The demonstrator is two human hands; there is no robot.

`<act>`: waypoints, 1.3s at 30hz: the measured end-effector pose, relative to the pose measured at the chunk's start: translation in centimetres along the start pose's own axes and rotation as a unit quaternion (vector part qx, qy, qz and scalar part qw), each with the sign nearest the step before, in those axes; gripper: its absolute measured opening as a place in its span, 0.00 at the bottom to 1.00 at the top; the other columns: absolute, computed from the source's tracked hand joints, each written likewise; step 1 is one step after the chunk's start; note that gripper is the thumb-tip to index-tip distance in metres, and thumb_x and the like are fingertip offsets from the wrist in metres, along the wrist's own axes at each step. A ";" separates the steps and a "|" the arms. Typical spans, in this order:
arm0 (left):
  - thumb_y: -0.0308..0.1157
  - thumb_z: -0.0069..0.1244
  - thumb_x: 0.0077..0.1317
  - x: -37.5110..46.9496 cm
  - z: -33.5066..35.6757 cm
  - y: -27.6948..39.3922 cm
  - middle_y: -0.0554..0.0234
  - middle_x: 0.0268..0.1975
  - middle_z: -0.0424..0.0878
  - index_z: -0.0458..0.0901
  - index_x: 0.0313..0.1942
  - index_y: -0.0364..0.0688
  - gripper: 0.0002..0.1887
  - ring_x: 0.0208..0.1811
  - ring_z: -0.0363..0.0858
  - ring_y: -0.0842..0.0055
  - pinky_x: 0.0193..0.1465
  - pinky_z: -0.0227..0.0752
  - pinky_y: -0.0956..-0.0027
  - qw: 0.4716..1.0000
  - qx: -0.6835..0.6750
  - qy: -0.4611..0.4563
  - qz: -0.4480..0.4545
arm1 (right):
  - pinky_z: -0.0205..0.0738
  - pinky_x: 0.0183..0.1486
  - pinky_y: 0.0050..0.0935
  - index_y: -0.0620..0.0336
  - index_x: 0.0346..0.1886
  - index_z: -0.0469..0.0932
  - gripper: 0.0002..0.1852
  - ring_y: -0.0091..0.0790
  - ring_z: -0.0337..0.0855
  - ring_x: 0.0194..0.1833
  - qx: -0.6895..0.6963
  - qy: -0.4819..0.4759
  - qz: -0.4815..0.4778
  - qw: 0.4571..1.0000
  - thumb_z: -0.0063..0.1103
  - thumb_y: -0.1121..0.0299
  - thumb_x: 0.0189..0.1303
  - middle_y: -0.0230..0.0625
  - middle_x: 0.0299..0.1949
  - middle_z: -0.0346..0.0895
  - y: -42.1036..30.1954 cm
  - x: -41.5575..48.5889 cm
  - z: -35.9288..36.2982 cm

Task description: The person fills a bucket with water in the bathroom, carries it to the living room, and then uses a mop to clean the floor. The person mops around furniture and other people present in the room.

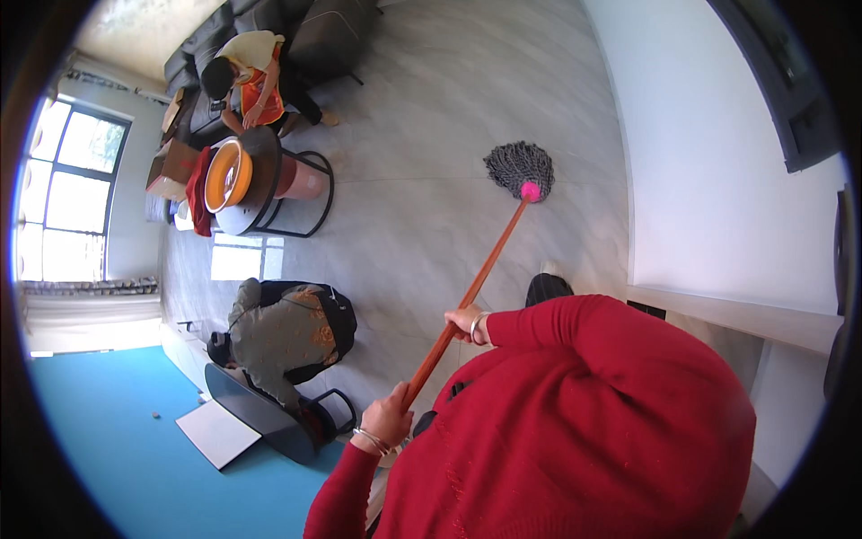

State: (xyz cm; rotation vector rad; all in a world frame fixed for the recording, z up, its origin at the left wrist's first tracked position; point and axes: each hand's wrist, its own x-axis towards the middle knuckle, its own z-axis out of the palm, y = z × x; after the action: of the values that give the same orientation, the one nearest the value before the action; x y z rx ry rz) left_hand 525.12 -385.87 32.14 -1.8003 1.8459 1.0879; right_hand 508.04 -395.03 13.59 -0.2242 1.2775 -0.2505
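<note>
Both of my hands are on the orange-brown wooden handle (495, 252) of a string mop. My left hand (390, 418) is closed around its upper end, close to my body. Farther down the shaft, my right hand (466, 323) grips it with the wrist bent over. The handle slants away to a pink socket (531, 192) and a head of dark grey strands (517, 165). Those strands lie spread on the grey marbled tile floor (431, 135). One of my feet, in a dark trouser leg (547, 288), shows just beyond my red sleeve.
A person (252, 81) sits by a dark sofa (330, 34), at a round table (262, 155) bearing an orange basin (229, 176). Nearer, another person (289, 330) bends over a dark tabletop (262, 418). A white wall (693, 168) and pale ledge (734, 316) stand at right.
</note>
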 end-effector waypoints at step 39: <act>0.39 0.40 0.57 11.3 -9.8 12.3 0.50 0.23 0.77 0.62 0.44 0.47 0.15 0.23 0.76 0.52 0.24 0.67 0.52 0.999 0.044 -0.004 -0.003 | 0.72 0.18 0.30 0.62 0.31 0.74 0.11 0.34 0.78 0.21 -0.062 -0.051 0.112 0.990 0.55 0.65 0.49 0.43 0.24 0.76 -18.2 8.9 -16.4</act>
State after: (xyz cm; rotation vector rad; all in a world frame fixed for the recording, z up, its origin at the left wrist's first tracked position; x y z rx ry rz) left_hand 514.36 -401.90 33.94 -1.7474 1.8529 0.9961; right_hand 493.60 -415.51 6.52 -0.1948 1.2058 0.0329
